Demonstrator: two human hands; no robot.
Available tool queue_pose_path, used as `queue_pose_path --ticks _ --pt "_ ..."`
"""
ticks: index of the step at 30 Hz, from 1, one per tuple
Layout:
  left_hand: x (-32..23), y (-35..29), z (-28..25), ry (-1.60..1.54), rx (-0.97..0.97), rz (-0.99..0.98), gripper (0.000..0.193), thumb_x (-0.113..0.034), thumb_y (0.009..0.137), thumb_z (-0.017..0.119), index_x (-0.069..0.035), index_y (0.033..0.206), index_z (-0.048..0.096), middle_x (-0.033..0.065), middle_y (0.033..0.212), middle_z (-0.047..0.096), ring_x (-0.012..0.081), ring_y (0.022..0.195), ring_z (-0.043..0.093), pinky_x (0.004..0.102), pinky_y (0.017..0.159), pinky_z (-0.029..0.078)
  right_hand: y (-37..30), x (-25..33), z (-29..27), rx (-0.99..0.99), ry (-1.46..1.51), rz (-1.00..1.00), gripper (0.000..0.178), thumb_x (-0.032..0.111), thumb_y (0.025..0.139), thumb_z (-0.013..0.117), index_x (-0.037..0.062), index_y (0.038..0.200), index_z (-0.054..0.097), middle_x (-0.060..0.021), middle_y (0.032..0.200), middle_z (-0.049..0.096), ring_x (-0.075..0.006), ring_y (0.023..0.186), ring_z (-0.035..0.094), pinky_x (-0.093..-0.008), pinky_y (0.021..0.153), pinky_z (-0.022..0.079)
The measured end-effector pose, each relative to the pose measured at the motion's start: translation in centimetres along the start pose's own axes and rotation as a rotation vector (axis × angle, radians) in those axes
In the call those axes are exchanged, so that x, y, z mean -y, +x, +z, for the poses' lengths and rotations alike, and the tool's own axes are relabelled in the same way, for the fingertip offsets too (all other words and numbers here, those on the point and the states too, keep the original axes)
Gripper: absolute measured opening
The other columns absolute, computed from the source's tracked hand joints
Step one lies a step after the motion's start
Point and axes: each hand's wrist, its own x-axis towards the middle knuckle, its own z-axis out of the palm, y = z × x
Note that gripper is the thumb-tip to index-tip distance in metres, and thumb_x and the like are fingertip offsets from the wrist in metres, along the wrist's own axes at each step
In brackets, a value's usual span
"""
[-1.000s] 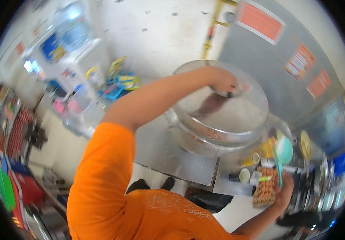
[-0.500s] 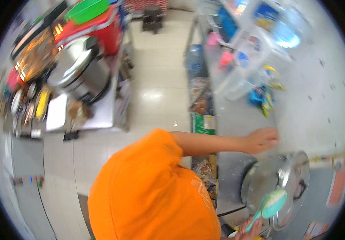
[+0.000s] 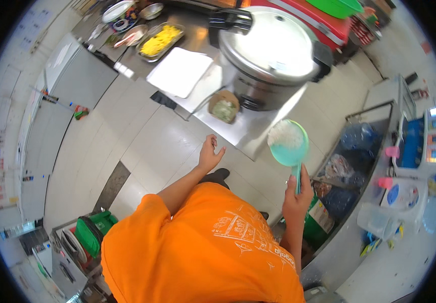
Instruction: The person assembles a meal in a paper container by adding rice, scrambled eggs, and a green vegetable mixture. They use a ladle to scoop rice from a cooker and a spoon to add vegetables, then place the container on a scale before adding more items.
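My right hand is closed round the handle of a teal plastic ladle, held upright in front of me. In its bowl lies a mound of white stuff that looks like rice. My left hand is raised with nothing in it, thumb and fingers apart, short of the table edge. Beyond both hands stands a large steel rice cooker, its lid on, at the corner of a steel table. A small brown bowl with something pale green inside is beside the cooker.
A white board and a tray of yellow food share the table. A red cooler stands behind the cooker. At right, a steel counter runs alongside, with bottles in a rack below. Grey cabinets line the left.
I have turned left from the counter with the lidded pot toward the rice cooker. The ladle in my right hand came along, and my left hand has left the counter side.
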Motion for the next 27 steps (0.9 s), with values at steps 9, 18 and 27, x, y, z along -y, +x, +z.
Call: queue_pose_path --ticks 9,18,27 --pt "0.4 8.6 0.5 0.188 -0.27 0.038 0.127 -0.041 0.062 0.095 0.011 0.152 0.02 0.0289 0.146 0.041 0.0432 0.133 0.042 0.0491 0.113 0.036 11.6 -7.2 22.0 0.234 -0.613 -0.356 0.06 0.008 0.099 0.052 0.0021 0.155 0.033 -0.0208 0.107 0.056 -0.0392 0.097 0.065 -0.0462 0.073 0.055" --pt "-1.5 13.3 3.6 -0.032 -0.417 -0.223 0.115 -0.03 0.058 0.095 -0.004 0.149 0.029 0.0177 0.144 0.044 0.0395 0.136 0.036 0.0593 0.11 0.025 6.9 -7.4 14.4 0.146 -0.284 -0.262 0.048 0.012 0.103 0.051 -0.0022 0.149 0.044 -0.0265 0.129 0.06 -0.0429 0.116 0.061 -0.048 0.098 0.048" --pt "2.6 10.6 1.0 -0.412 -0.164 0.166 0.091 -0.004 0.063 0.087 -0.005 0.138 0.035 0.0148 0.129 0.048 0.0312 0.122 0.054 0.0404 0.1 0.05 -2.1 -11.0 6.4 0.104 -0.215 0.03 0.045 0.015 0.104 0.053 -0.0046 0.145 0.05 -0.0225 0.12 0.069 -0.0302 0.095 0.07 -0.0393 0.085 0.054"
